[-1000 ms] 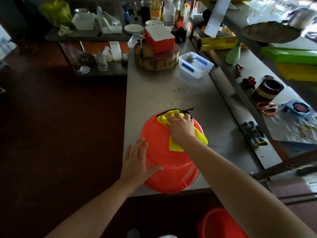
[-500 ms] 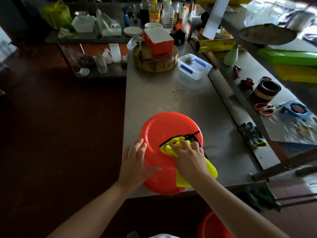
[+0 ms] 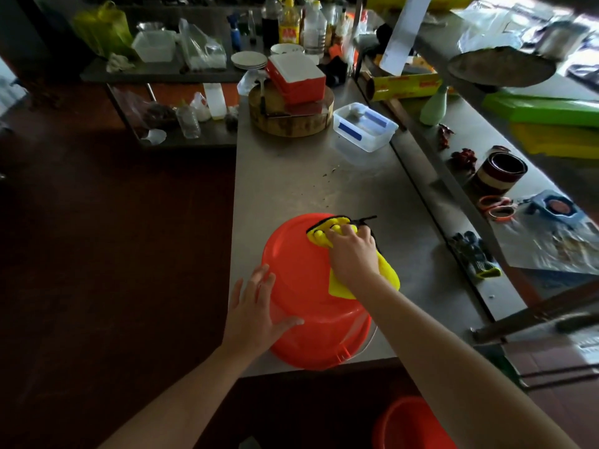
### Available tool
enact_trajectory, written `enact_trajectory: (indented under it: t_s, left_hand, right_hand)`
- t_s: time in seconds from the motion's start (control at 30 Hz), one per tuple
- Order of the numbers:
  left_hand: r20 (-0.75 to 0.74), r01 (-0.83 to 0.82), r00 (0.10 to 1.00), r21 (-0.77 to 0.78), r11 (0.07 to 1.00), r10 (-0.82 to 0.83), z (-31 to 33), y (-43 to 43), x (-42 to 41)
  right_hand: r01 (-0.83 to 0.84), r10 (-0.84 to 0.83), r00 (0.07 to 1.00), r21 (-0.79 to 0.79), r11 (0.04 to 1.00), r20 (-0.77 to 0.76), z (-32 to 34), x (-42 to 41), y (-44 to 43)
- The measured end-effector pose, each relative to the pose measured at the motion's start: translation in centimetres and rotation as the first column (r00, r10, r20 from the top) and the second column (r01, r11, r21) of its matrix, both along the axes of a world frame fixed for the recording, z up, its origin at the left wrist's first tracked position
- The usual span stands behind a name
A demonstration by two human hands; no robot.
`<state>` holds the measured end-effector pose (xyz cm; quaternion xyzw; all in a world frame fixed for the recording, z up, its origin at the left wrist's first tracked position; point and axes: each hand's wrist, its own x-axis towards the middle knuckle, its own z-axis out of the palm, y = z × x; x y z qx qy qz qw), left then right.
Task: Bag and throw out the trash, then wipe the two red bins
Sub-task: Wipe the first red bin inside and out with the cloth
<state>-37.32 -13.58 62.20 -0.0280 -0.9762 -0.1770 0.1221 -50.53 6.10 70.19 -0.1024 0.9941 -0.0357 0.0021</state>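
Observation:
A red bin (image 3: pixel 301 286) lies upside down at the near edge of the steel table (image 3: pixel 291 176). My right hand (image 3: pixel 353 254) grips a yellow cloth (image 3: pixel 387 273) with black trim and presses it onto the far part of the bin's upturned bottom. My left hand (image 3: pixel 256 309) rests flat with spread fingers on the bin's left side. A second red bin (image 3: pixel 408 426) stands on the floor at the bottom right, partly hidden behind my right forearm.
Beyond the bin stand a clear plastic box (image 3: pixel 364 128) and a round wooden block (image 3: pixel 291 115) with a red-and-white box on it. Gloves (image 3: pixel 475 254), scissors (image 3: pixel 496 207) and a dark bowl (image 3: pixel 500 170) lie on the right ledge. Dark floor lies left.
My right hand has pushed the yellow cloth from the near part of the bin's bottom back to its far edge. My left hand has stayed on the bin's side.

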Motion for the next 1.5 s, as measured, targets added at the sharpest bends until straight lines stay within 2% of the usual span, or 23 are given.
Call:
enact_trajectory:
  t_s: [0.2,0.33,0.43,0.6,0.73,1.07,1.17,1.27,1.4,1.5]
  left_hand:
    - [-0.064,-0.011,0.998,-0.034,0.999,0.009,0.0,0.3,0.0]
    - [-0.070,0.011,0.997,-0.023,1.000,-0.013,-0.2,0.1,0.0]
    - [-0.039,0.007,0.999,-0.016,1.000,-0.008,0.4,0.1,-0.3]
    - [0.027,-0.001,1.000,-0.007,1.000,0.001,1.1,0.3,-0.3]
    - [0.062,0.005,0.998,-0.012,1.000,-0.004,1.3,0.3,-0.3]
    - [0.022,0.005,1.000,0.047,0.999,-0.006,0.8,0.7,-0.2]
    - [0.017,0.023,1.000,0.049,0.999,-0.024,0.7,0.4,-0.3]
    - [0.039,0.032,0.999,0.116,0.993,-0.036,0.7,0.4,-0.2]
    - [0.025,0.032,0.999,0.241,0.970,-0.039,0.5,0.2,0.2]
    - [-0.017,0.052,0.999,0.277,0.959,-0.049,0.4,-0.3,0.0]
  right_hand:
    - [-0.029,0.032,0.999,-0.112,0.993,0.026,-0.5,7.0,3.3]
    - [-0.071,0.062,0.996,-0.127,0.989,-0.070,-1.6,10.7,3.8]
    - [-0.075,0.064,0.996,-0.180,0.981,-0.069,-1.4,9.1,4.2]
    - [-0.022,0.021,1.000,-0.058,0.998,-0.008,0.0,1.9,3.7]
    - [0.007,-0.007,1.000,-0.036,0.999,-0.010,0.1,-1.4,3.7]
    - [0.023,-0.027,0.999,-0.108,0.994,-0.037,-1.4,6.0,6.2]
    - [-0.011,0.002,0.997,-0.132,0.991,-0.072,-1.4,8.4,5.9]
    - [-0.109,0.092,0.989,-0.151,0.983,-0.118,-1.7,10.4,4.5]
    - [-0.200,0.191,0.979,-0.153,0.968,-0.072,-1.7,11.4,1.8]
    - [-0.239,0.239,0.971,-0.106,0.965,-0.012,-1.1,10.3,0.3]
